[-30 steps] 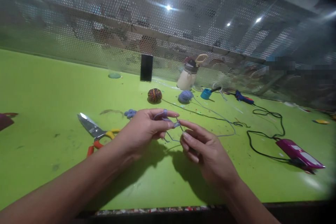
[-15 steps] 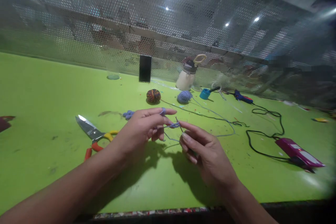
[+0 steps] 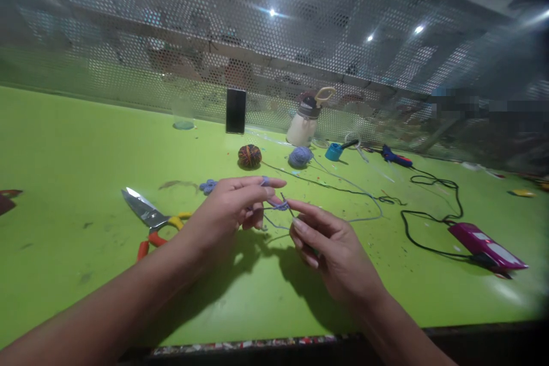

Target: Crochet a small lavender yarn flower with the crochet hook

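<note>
Right fingers (image 3: 315,214) pinch slim tool (image 3: 291,211) (table edge (image 3: 240,345) well apart).

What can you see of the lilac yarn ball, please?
The lilac yarn ball is roundish, wound from soft-looking yarn. It rests on the table, right of the multicoloured ball and in front of the bottle. A loose strand leaves its right side and curves toward the right hand. No hand touches it.
</note>
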{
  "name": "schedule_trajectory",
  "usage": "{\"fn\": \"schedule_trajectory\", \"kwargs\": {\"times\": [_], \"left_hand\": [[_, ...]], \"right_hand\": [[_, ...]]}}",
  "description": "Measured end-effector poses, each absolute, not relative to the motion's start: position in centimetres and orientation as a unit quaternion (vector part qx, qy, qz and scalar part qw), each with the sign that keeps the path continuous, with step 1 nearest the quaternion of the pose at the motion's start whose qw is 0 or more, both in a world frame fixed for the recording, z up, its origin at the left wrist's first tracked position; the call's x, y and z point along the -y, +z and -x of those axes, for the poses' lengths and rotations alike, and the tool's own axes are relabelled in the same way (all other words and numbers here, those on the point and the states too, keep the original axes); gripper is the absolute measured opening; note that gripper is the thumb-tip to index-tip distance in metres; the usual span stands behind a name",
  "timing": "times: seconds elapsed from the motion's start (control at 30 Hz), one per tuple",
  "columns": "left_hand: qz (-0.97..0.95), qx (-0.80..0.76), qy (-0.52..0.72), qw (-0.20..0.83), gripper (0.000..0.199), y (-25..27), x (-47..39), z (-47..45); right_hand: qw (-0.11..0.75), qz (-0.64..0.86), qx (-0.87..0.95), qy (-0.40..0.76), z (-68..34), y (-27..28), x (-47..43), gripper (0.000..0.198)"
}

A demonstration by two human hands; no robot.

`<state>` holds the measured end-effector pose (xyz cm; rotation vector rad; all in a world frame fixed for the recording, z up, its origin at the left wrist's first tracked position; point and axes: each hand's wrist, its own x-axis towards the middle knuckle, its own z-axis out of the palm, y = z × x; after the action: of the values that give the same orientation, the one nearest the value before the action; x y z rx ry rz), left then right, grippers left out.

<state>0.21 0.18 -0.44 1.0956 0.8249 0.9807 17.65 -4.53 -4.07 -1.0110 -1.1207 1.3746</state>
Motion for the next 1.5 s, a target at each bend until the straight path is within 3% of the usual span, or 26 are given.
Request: {"fn": "schedule_trajectory", "kwargs": {"times": [0.33, 0.8, 1.03, 1.3, 1.5], "left_hand": [[-0.54, -0.392, 0.417, 0.617, 0.04, -0.64, -0.41, -0.26], [-0.584, -0.371, 0.405, 0.598, 0.046, -0.87, -0.63, -0.14], [-0.574, -0.378, 0.388, 0.614, 0.034, -0.84, -0.59, -0.14], [-0.569, -0.364, 0.404, 0.617, 0.052, -0.88, -0.73, -0.03], [-0.555, -0.364, 0.39, 0.638, 0.041, -1.14, -1.0, 0.04]], "right_hand": [[0.519, 0.42, 0.472, 0.576, -17.73, -4.15, 4.55, 0.026], [0.515, 0.412, 0.45, 0.602, -17.99, -3.73, 4.58, 0.03], [0.504, 0.4, 0.417, 0.642, -18.14, -3.26, 4.86, 0.032], [0.512, 0.411, 0.428, 0.622, -18.1, -3.49, 4.88, 0.032], [0.51, 0.422, 0.451, 0.599, -18.13, -3.74, 4.94, 0.032]]}}
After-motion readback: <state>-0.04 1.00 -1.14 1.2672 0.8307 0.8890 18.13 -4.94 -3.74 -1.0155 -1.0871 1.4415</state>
